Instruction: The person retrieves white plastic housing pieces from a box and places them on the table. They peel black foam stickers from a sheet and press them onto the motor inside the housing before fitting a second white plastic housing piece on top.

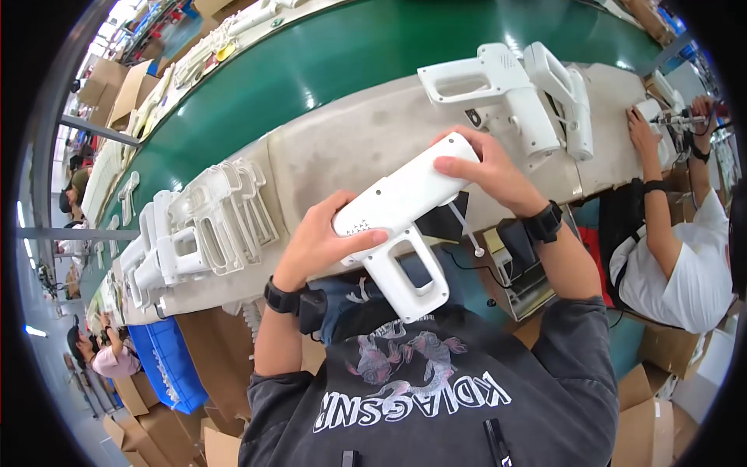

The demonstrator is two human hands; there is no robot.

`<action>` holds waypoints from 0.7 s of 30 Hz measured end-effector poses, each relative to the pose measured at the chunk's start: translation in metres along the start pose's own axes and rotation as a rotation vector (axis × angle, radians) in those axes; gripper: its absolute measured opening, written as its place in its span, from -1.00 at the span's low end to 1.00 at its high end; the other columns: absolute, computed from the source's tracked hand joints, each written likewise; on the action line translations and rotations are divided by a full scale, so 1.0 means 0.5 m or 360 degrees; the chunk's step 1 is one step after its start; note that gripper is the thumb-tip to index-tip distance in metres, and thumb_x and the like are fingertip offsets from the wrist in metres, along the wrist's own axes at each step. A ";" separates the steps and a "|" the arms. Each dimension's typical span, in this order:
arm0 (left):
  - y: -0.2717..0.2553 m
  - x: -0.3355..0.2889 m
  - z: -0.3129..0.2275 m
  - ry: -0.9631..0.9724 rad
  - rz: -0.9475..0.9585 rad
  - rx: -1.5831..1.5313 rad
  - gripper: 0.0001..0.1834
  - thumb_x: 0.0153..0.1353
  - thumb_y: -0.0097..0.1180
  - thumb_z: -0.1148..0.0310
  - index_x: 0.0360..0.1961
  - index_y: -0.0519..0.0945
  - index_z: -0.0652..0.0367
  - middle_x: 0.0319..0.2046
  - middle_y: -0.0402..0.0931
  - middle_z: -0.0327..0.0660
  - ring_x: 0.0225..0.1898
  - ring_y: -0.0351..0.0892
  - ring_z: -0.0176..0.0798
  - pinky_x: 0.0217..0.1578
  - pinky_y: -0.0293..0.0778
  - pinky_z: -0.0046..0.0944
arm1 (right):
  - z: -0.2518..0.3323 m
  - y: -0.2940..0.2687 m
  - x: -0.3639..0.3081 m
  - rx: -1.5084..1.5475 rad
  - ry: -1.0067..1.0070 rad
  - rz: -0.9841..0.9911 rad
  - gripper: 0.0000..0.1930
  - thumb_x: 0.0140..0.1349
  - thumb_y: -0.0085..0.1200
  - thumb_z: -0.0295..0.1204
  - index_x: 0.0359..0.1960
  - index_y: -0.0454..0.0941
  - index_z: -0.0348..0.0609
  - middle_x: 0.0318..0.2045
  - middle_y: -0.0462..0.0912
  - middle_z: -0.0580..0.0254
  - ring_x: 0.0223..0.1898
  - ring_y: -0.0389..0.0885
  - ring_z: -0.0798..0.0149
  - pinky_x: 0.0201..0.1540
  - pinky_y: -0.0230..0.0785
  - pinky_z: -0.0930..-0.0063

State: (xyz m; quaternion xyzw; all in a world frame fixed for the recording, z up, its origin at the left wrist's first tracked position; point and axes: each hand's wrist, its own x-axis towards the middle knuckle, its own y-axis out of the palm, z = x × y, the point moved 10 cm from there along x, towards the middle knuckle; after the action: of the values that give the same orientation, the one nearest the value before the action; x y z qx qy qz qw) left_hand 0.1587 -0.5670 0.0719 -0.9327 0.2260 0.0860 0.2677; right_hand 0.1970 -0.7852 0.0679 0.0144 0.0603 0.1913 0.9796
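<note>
Between my two hands I hold a white plastic gun-shaped housing [408, 187] up over the bench's near edge. Its barrel slants up to the right, and its looped handle points down toward my shirt. My left hand [319, 241] grips the vented rear end, thumb along the lower side. Wrapped round the front end, my right hand [490, 167] has its thumb on the near face. A thin white rod with a round tip [471, 233] hangs below the front. Farther right on the bench lie two similar white housings [529, 117] [576, 109].
Several white housings and looped shells [202, 218] stand in a row at the left. Beyond the beige bench top [334, 148] runs a green conveyor belt [327, 66]. A co-worker [669, 241] works with a tool at the right. A blue bin [167, 362] and cardboard boxes [218, 366] stand lower left.
</note>
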 end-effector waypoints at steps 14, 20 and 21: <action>0.032 -0.014 -0.026 0.0021 0.0010 -0.0383 -0.48 0.13 0.40 0.17 -0.03 0.59 0.36 -0.21 0.63 -0.16 -0.19 0.56 -0.37 -0.15 0.45 -0.35 | 0.054 -0.025 -0.077 -0.0091 -0.0078 -0.0128 -0.63 0.25 0.27 -0.17 -0.05 0.57 -0.15 -0.20 0.60 0.35 -0.13 0.54 0.48 -0.04 0.37 0.54; 0.052 0.053 0.005 0.0110 -0.0175 -0.1106 -0.35 0.57 -0.39 -0.03 0.01 0.58 0.37 -0.24 0.68 -0.13 -0.19 0.62 -0.29 -0.12 0.50 -0.29 | 0.047 -0.204 -0.210 0.0286 -0.0124 -0.0669 -0.55 0.28 0.18 -0.14 0.04 0.54 -0.22 -0.14 0.63 0.30 -0.09 0.59 0.42 0.00 0.38 0.51; 0.061 0.064 0.017 0.0137 -0.0156 -0.0918 -0.45 0.55 -0.20 0.03 0.04 0.56 0.37 -0.23 0.66 -0.13 -0.20 0.61 -0.29 -0.13 0.50 -0.29 | 0.037 -0.252 -0.245 0.0442 -0.0166 -0.0818 -0.59 0.35 0.12 -0.17 0.05 0.52 -0.23 -0.11 0.66 0.24 -0.11 0.64 0.35 0.01 0.45 0.41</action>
State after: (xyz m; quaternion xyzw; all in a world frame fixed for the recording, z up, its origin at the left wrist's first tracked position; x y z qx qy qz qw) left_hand 0.1722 -0.5977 0.0418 -0.9828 0.1579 0.0941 -0.0145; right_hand 0.1335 -0.9479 0.0937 0.1424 0.0372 -0.0741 0.9863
